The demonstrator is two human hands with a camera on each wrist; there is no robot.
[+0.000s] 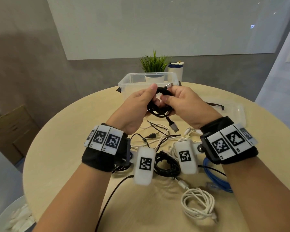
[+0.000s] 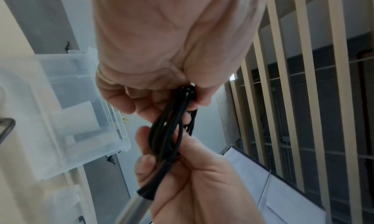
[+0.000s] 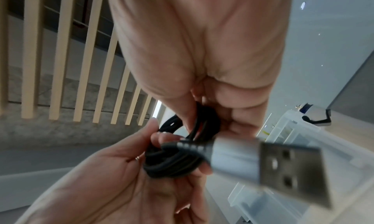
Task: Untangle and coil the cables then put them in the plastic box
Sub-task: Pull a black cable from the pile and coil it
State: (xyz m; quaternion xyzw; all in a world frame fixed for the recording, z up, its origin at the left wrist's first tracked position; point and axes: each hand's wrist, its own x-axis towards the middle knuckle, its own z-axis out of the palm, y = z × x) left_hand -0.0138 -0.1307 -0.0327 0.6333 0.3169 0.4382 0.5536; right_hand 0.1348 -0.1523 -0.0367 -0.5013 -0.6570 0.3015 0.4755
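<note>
Head view: left hand and right hand both grasp one black cable, wound into a small coil and held above the worktop, just in front of the plastic box; one metal plug pokes up beside the right thumb, the other USB plug dangles below the coil. The box stands open at the far edge and looks to hold no cable yet; its lid lies to the right. Left on the worktop: a white cable in loose loops, a blue cable, a black bundle, and a mixed tangle of thin black and white leads. Judged: first coil nearly finished, nothing stowed, most of the work outstanding. Left wrist view: the left hand's fingers curl round the top of the black cable's loops, the right hand's thumb and fingers pinching the lower end near the plug; the box sits close by, interior apparently bare. Right wrist view: the right hand pinches the coil, the left hand cups it from beneath, the USB plug hangs free towards the camera.
</note>
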